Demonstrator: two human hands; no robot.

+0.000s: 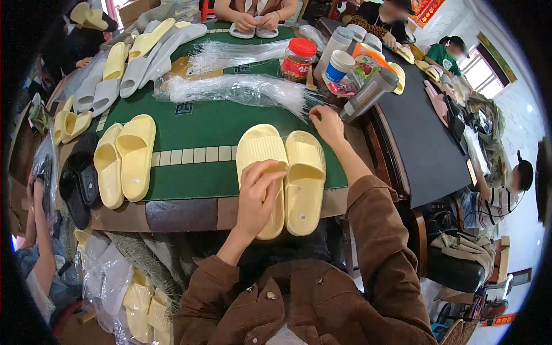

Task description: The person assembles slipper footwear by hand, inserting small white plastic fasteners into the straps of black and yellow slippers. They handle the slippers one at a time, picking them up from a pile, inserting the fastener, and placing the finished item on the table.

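Note:
A pair of pale yellow slide slippers lies side by side at the table's near edge: the left slipper [261,146] and the right slipper [305,195], toes pointing away from me. My left hand [256,195] is over the left slipper's footbed, just below its strap. Its fingers are loosely bent and apart, with nothing visible between them. Beyond the right slipper, my right hand [329,125] pinches at the loose ends of a bundle of clear plastic strands [247,92]. The strand in its fingertips is thin and hard to make out.
Another yellow pair [135,158] and black slippers [86,172] lie at left, with grey and yellow ones behind. A red-lidded jar [298,60], a paper cup [339,66] and a tumbler [369,95] stand near my right hand. Across the table, a person's hands [257,22] hold grey slippers.

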